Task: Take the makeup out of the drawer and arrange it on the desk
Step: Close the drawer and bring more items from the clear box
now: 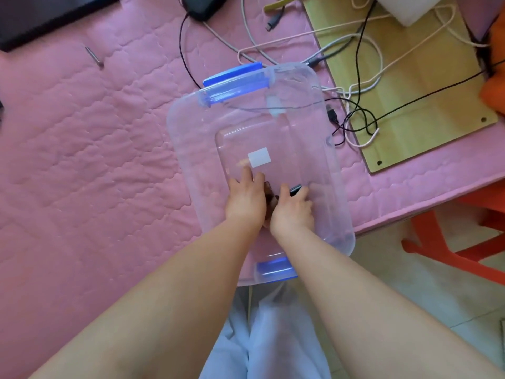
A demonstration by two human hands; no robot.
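A clear plastic storage box [191, 149] with blue handles stands on the pink quilted desk cover, its near end hanging over the desk's front edge. Both my hands are inside it, close together near the bottom. My left hand [246, 199] lies with its fingers stretched toward a white label on the box floor. My right hand [292, 212] has its fingers curled around a dark slim makeup item [295, 189]. A small dark brown object [270, 196] shows between the two hands. What else lies under the hands is hidden.
A pink quilted cover [90, 149] spreads to the left, with a thin grey pencil [94, 56] on it. Tangled cables [352, 110] and a wooden board [418, 86] lie at the right. A black device [202, 6] sits at the back. An orange stool [448, 242] stands below the desk's right edge.
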